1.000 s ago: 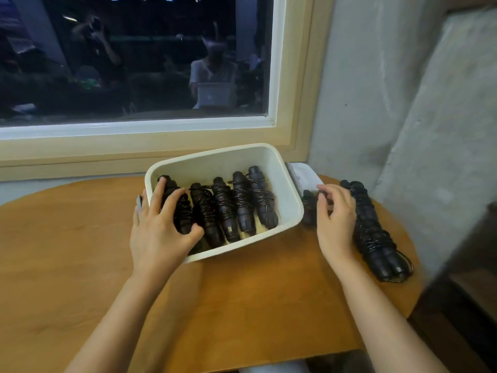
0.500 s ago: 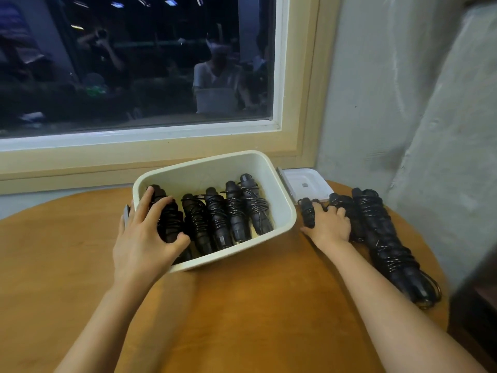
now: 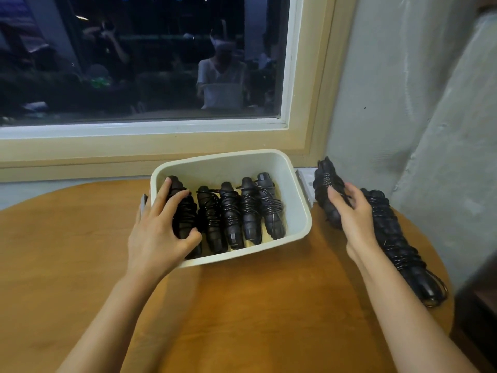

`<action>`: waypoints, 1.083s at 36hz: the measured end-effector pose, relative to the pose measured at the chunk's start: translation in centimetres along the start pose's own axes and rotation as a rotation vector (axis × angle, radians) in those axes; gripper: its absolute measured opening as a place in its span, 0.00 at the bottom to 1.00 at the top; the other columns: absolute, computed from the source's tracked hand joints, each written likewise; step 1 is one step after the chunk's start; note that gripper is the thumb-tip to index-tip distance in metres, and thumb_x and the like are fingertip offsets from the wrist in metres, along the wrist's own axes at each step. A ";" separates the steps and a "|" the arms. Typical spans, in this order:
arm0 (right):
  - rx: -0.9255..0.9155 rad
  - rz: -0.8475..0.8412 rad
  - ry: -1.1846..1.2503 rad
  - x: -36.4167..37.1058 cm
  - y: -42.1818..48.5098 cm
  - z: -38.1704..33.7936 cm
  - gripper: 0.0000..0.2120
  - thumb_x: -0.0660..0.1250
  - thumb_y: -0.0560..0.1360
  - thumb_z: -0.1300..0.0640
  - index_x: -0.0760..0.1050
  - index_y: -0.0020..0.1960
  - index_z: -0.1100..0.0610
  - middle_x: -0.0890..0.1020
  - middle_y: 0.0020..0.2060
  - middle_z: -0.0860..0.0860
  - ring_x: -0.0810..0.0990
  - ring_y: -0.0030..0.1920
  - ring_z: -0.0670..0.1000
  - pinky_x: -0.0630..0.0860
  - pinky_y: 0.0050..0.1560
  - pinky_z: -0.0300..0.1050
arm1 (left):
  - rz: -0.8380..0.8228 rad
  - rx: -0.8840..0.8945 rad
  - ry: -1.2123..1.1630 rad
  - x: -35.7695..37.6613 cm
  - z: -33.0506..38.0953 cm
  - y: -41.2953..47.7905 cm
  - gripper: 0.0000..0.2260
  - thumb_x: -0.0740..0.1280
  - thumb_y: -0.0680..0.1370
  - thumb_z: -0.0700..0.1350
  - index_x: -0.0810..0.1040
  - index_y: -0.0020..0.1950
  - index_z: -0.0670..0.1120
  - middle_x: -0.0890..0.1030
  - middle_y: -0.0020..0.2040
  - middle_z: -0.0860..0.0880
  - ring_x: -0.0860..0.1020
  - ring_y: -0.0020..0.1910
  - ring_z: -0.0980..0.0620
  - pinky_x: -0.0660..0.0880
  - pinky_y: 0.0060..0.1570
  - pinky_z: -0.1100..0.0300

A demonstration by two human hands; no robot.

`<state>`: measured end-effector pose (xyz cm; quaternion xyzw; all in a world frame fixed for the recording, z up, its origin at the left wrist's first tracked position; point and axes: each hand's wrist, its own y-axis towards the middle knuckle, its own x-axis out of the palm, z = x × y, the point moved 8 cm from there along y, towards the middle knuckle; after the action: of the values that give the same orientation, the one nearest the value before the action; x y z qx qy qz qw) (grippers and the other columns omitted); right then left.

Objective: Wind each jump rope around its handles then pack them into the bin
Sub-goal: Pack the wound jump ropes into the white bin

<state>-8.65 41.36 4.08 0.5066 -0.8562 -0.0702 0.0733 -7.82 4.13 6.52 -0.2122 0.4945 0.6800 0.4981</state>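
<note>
Now right hand grips a cord-wound bundle (beside rounded bin).

One white bin stands on one round table, and five black rope bundles lie side by side in it, the row running from nine o'clock to three o'clock. Two hands show: the left hand grips the rope bundle at the nine o'clock end, and the right hand holds a sixth bundle at the bin's three o'clock. Toward four o'clock a dark heap lies on the table, seemingly two more bundles end to end, though they blur together. There is also one flat white piece at three o'clock and one window at twelve.
</note>
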 end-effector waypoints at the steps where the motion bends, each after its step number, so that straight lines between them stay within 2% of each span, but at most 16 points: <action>1: -0.017 -0.009 0.029 0.4 -0.5 -0.9 0.25 0.68 0.79 0.53 0.67 0.74 0.52 0.76 0.53 0.38 0.75 0.44 0.27 0.71 0.39 0.23 | -0.002 0.005 0.000 0.1 0.0 0.0 0.32 0.72 0.72 0.52 0.65 0.74 0.61 0.52 0.80 0.61 0.48 0.79 0.41 0.73 0.61 0.36; 4: -0.067 -0.039 0.097 2.1 -2.0 -3.3 0.24 0.68 0.79 0.53 0.68 0.73 0.52 0.76 0.50 0.35 0.77 0.44 0.25 0.74 0.43 0.25 | -0.009 0.010 0.006 0.2 -0.1 0.1 0.32 0.71 0.72 0.54 0.65 0.74 0.61 0.52 0.80 0.61 0.48 0.79 0.40 0.73 0.61 0.35; 7: -0.088 -0.097 0.158 4.5 -3.8 -4.8 0.21 0.68 0.78 0.53 0.69 0.71 0.49 0.81 0.50 0.37 0.81 0.51 0.35 0.78 0.52 0.34 | -0.010 0.018 0.021 0.2 0.0 0.1 0.32 0.65 0.70 0.60 0.65 0.74 0.61 0.52 0.80 0.61 0.49 0.79 0.40 0.74 0.60 0.36; 10: -0.056 -0.231 0.214 8.1 -5.5 -4.9 0.24 0.69 0.76 0.50 0.70 0.70 0.50 0.83 0.56 0.44 0.81 0.58 0.44 0.78 0.58 0.41 | -0.002 0.030 0.017 0.1 0.2 0.0 0.34 0.59 0.67 0.64 0.64 0.74 0.62 0.52 0.80 0.60 0.50 0.79 0.39 0.73 0.62 0.36; 12: 0.014 -0.357 0.229 11.1 -6.5 -4.1 0.27 0.71 0.74 0.50 0.70 0.71 0.51 0.83 0.57 0.48 0.82 0.57 0.47 0.79 0.57 0.43 | -0.002 0.042 0.011 0.1 0.3 -0.1 0.35 0.60 0.68 0.62 0.62 0.76 0.61 0.52 0.80 0.59 0.50 0.79 0.39 0.70 0.65 0.36; 15: 0.109 -0.532 0.148 15.7 -8.3 -2.6 0.24 0.70 0.77 0.54 0.68 0.71 0.50 0.83 0.54 0.46 0.84 0.50 0.42 0.79 0.46 0.35 | -0.007 0.055 -0.001 -0.1 0.5 -0.4 0.38 0.62 0.70 0.60 0.55 0.79 0.58 0.51 0.80 0.59 0.49 0.79 0.39 0.66 0.69 0.36; 17: 0.141 -0.606 0.095 18.1 -9.3 -1.6 0.24 0.70 0.77 0.56 0.67 0.71 0.49 0.82 0.53 0.44 0.83 0.50 0.41 0.78 0.45 0.32 | -0.014 0.051 0.000 -0.1 0.4 -0.6 0.40 0.62 0.71 0.60 0.51 0.81 0.56 0.48 0.80 0.60 0.48 0.78 0.39 0.64 0.71 0.37; 19: 0.158 -0.622 0.072 19.3 -9.5 -1.2 0.23 0.70 0.77 0.58 0.67 0.69 0.50 0.81 0.53 0.44 0.81 0.50 0.40 0.77 0.45 0.31 | -0.015 0.046 -0.003 -0.3 0.3 -0.8 0.41 0.62 0.71 0.60 0.49 0.81 0.55 0.48 0.80 0.59 0.46 0.78 0.40 0.62 0.72 0.37; 22: 0.176 -0.659 0.025 19.6 -9.4 -0.8 0.22 0.72 0.76 0.59 0.66 0.66 0.50 0.81 0.53 0.46 0.80 0.53 0.42 0.78 0.53 0.38 | -0.019 0.064 -0.003 -0.1 0.0 -0.7 0.41 0.61 0.71 0.61 0.48 0.81 0.54 0.48 0.80 0.57 0.42 0.77 0.46 0.57 0.75 0.39; 26: 0.079 -0.650 -0.158 19.0 -9.4 -0.8 0.24 0.76 0.72 0.57 0.67 0.61 0.51 0.80 0.51 0.42 0.79 0.51 0.40 0.77 0.51 0.36 | -0.025 0.122 0.048 0.5 -0.2 -0.7 0.40 0.57 0.72 0.63 0.49 0.81 0.52 0.49 0.81 0.55 0.50 0.80 0.41 0.48 0.78 0.41; 28: 0.028 -0.613 -0.202 18.9 -9.4 -0.7 0.24 0.78 0.70 0.55 0.68 0.58 0.50 0.81 0.53 0.45 0.81 0.54 0.44 0.78 0.56 0.43 | -0.019 0.128 0.063 0.6 -0.2 -0.7 0.40 0.56 0.72 0.63 0.49 0.81 0.53 0.48 0.81 0.55 0.49 0.80 0.41 0.45 0.77 0.41; 30: -0.010 -0.588 -0.228 18.8 -9.4 -0.7 0.23 0.79 0.69 0.53 0.68 0.56 0.48 0.80 0.55 0.45 0.81 0.55 0.46 0.78 0.57 0.44 | -0.018 0.124 0.092 0.5 -0.2 -0.8 0.39 0.53 0.72 0.65 0.48 0.81 0.53 0.47 0.81 0.56 0.46 0.79 0.41 0.37 0.76 0.39; 33: -0.042 -0.574 -0.235 18.5 -9.7 -1.0 0.23 0.78 0.70 0.52 0.68 0.57 0.47 0.76 0.54 0.40 0.80 0.54 0.45 0.75 0.52 0.38 | -0.025 0.085 0.166 0.2 0.1 -0.9 0.38 0.47 0.73 0.65 0.45 0.81 0.54 0.43 0.81 0.57 0.43 0.80 0.43 0.26 0.68 0.36; 36: -0.038 -0.573 -0.213 18.2 -9.8 -1.0 0.23 0.78 0.70 0.52 0.68 0.57 0.45 0.76 0.54 0.39 0.80 0.53 0.42 0.74 0.49 0.35 | 0.008 -0.005 0.223 0.1 0.7 -1.3 0.34 0.45 0.76 0.62 0.46 0.81 0.53 0.43 0.81 0.56 0.42 0.80 0.43 0.29 0.67 0.30; 39: -0.026 -0.587 -0.195 17.9 -9.7 -0.9 0.22 0.78 0.70 0.52 0.68 0.54 0.42 0.76 0.54 0.37 0.80 0.53 0.41 0.76 0.52 0.37 | 0.048 -0.035 0.215 0.4 1.3 -1.9 0.32 0.53 0.79 0.59 0.53 0.81 0.49 0.49 0.81 0.53 0.50 0.79 0.39 0.42 0.70 0.28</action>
<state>-8.63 20.96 4.08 0.7220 -0.6754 -0.1478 -0.0261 -6.06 5.44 5.91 -0.2807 0.5381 0.6736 0.4218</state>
